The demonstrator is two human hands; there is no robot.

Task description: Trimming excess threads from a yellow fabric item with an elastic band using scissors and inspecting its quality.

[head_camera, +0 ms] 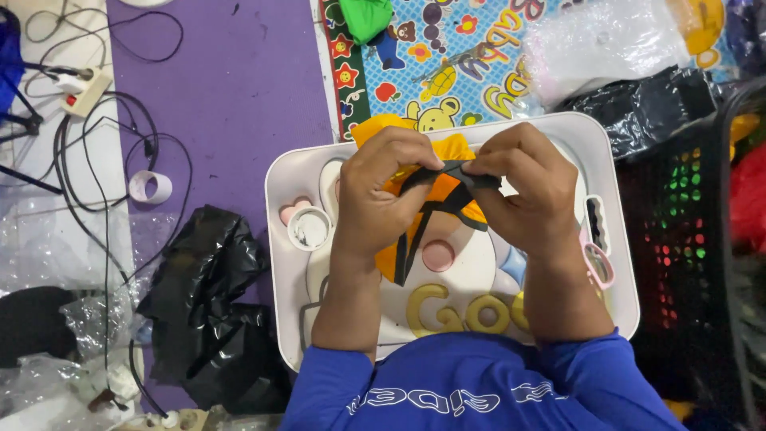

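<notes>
Left hand (pixel 383 187) and right hand (pixel 523 187) raised together over white tray (pixel 614 199), fingertips meeting. Both grips closed on black strap (pixel 447 187): pinched between thumb and fingers on each side, apparently to keep it taut and aligned. Orange fabric (pixel 451 148) bunched directly behind and below the grips, strap ends hanging down beneath them. Tape roll (pixel 309 228) and pink scissors (pixel 597 259) resting on tray, outboard of each grip, within easy reach. Black plastic bag (pixel 203 303) lying well left of the grips on purple mat (pixel 231 88).
</notes>
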